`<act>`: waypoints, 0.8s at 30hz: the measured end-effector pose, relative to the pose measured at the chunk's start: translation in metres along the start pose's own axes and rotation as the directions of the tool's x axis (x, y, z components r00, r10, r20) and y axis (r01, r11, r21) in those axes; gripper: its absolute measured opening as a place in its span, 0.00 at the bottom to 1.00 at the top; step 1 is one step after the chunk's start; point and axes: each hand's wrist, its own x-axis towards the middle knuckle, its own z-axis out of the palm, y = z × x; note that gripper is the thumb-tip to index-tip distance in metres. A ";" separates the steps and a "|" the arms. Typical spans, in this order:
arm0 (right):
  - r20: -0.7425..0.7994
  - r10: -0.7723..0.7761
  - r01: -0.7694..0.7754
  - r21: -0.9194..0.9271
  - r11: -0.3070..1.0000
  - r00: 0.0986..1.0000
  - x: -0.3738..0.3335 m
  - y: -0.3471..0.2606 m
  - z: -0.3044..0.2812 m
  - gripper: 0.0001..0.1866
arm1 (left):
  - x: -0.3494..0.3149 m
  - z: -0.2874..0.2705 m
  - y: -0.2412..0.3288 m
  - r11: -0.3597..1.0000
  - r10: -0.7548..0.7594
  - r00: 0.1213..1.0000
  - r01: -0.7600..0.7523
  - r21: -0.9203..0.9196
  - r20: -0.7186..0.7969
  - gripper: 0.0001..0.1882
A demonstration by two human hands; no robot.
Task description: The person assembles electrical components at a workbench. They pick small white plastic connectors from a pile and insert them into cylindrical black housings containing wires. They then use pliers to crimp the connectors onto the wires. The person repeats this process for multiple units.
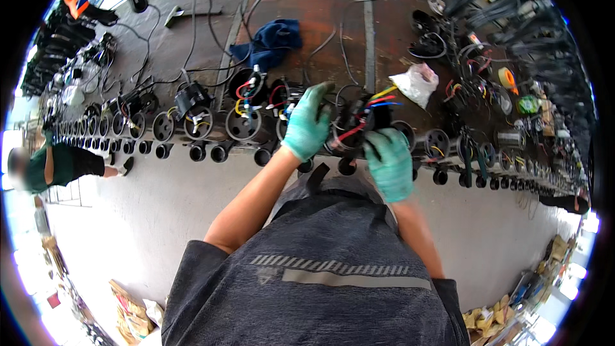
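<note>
Both my hands wear pale green gloves and work at the near edge of a long bench. My left hand (307, 123) rests beside an open motor housing, its fingers stretched forward and its thumb apart; the fingertips look dark. Lower and to the right, my right hand (389, 163) has its fingers curled in against a black cylindrical part (382, 116); what they grip is hidden. Between the hands, red, yellow and blue wires (383, 98) fan out from the dark housing. Left of my left hand stands another round housing (243, 125) with coloured wires and white connectors.
A row of round housings (163, 127) lines the bench edge both ways. On the brown bench top (307, 16) lie a blue cloth (275, 40), a hammer-like tool (176, 16), a white plastic bag (418, 83) and grey cables. Another person (64, 165) stands at far left.
</note>
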 end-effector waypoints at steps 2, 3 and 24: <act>0.079 -0.084 0.086 -0.033 0.996 0.993 -0.004 0.018 0.014 0.15 | -0.012 -0.005 0.015 0.977 -0.071 0.972 0.113 -0.180 0.225 0.38; 0.114 -0.119 0.124 -0.032 0.992 0.986 -0.005 0.021 0.017 0.15 | -0.017 -0.003 0.016 0.946 -0.057 0.953 0.147 -0.288 0.297 0.41; 0.237 0.349 -0.403 0.241 0.883 0.907 0.048 0.052 -0.027 0.26 | -0.025 0.057 0.017 0.959 0.126 0.992 -0.126 0.254 0.016 0.26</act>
